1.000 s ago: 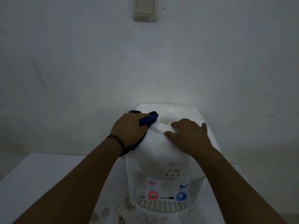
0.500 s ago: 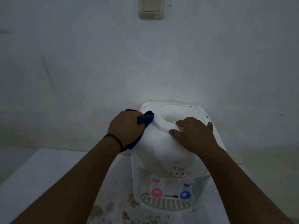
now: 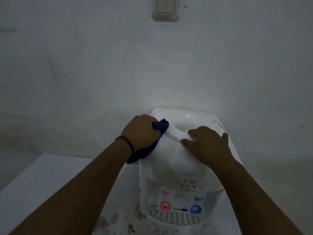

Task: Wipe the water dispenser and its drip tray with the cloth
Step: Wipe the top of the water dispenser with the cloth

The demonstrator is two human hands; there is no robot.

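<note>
Standing on a stained counter (image 3: 50, 184), the dispenser (image 3: 176, 163) bears both hands: left (image 3: 140, 131) gripping cloth (image 3: 160, 126), right (image 3: 206, 143) flat.

**What I can't make out**

My left hand (image 3: 141, 131) covers most of the cloth (image 3: 160, 126). The drip tray (image 3: 176, 216) runs off the bottom edge. The wall switch (image 3: 165, 10) is cropped at top. Stains on the worktop (image 3: 42, 184) are too dim to identify.

Bare forearms; dark band (image 3: 126, 142) at left wrist
</note>
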